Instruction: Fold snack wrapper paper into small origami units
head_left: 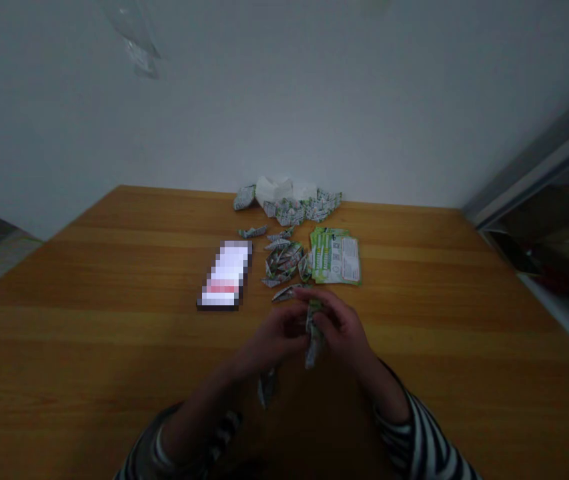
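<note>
Between my hands is a folded paper piece (313, 343), narrow and printed in green and white. My right hand (339, 323) pinches it, with the thumb on its near face. On its other side, my left hand (279, 333) has its fingers closed against the same piece. Another folded piece (267, 387) lies on the table below my left wrist. Just beyond my fingers is a small folded piece (285, 293). Farther off sits a cluster of similar folded pieces (284, 261). Right of it lies a stack of flat green and white printed sheets (339, 260).
A phone (227, 277) with a lit, blurred screen lies left of the cluster. Along the wall stand several folded paper models (291, 210) and white crumpled tissue (274, 190). Everything rests on a wooden table (114, 300). A clear plastic bag (137, 40) hangs on the wall.
</note>
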### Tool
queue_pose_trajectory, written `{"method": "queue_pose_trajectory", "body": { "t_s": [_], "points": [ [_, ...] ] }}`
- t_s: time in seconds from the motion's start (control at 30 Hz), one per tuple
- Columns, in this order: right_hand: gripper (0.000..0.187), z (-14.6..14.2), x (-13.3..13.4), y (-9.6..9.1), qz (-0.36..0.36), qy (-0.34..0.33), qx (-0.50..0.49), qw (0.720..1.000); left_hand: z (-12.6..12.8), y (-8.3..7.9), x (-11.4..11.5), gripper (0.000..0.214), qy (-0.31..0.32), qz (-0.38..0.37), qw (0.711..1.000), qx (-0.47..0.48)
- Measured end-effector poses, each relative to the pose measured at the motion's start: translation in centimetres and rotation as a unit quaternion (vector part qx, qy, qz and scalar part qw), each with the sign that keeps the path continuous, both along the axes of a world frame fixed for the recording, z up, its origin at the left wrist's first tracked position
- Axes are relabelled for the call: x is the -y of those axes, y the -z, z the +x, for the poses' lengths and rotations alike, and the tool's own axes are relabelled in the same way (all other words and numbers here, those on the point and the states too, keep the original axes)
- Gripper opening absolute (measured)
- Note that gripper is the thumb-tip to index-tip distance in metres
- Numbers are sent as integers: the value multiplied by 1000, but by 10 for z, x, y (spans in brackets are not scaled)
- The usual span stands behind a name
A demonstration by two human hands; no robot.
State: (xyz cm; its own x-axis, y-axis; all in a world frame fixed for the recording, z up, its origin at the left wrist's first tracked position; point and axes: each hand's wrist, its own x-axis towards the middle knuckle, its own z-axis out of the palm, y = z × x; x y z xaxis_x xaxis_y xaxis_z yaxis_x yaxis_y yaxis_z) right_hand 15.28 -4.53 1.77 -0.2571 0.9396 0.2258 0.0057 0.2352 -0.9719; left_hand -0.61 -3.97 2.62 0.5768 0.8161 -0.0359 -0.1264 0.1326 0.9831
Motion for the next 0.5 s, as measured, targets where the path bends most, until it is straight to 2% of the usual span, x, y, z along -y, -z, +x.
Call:
{"method": "queue_pose_trajectory", "body": {
  "t_s": [0.07, 0.13, 0.17, 0.23, 0.3, 0.37, 0.43, 0.5],
  "points": [
    [49, -8, 4, 2, 38, -4, 14, 999, 0, 4, -1, 35, -61, 41, 997, -27],
    [69, -13, 7, 5, 92, 31, 68, 993, -1, 6, -2, 30, -145, 115, 979, -83],
    [74, -15, 8, 6, 116, 64, 100, 986, -2, 7, -3, 30, -181, 155, 965, -110],
    [63, -15, 10, 9, 144, 139, 147, 969, -5, 6, -5, 35, -231, 215, 938, -141],
    [45, -14, 11, 11, 155, 184, 151, 959, -6, 4, -6, 38, -247, 228, 932, -136],
    [38, -12, 12, 12, 164, 191, 124, 960, -7, 2, -6, 36, -234, 187, 948, -107],
    [31, -10, 10, 13, 155, 191, 84, 966, -7, 0, -5, 34, -199, 100, 973, -60],
    [25, -7, 6, 13, 120, 210, 45, 969, -8, -1, -4, 42, -152, 2, 988, 1]
  ]
}}
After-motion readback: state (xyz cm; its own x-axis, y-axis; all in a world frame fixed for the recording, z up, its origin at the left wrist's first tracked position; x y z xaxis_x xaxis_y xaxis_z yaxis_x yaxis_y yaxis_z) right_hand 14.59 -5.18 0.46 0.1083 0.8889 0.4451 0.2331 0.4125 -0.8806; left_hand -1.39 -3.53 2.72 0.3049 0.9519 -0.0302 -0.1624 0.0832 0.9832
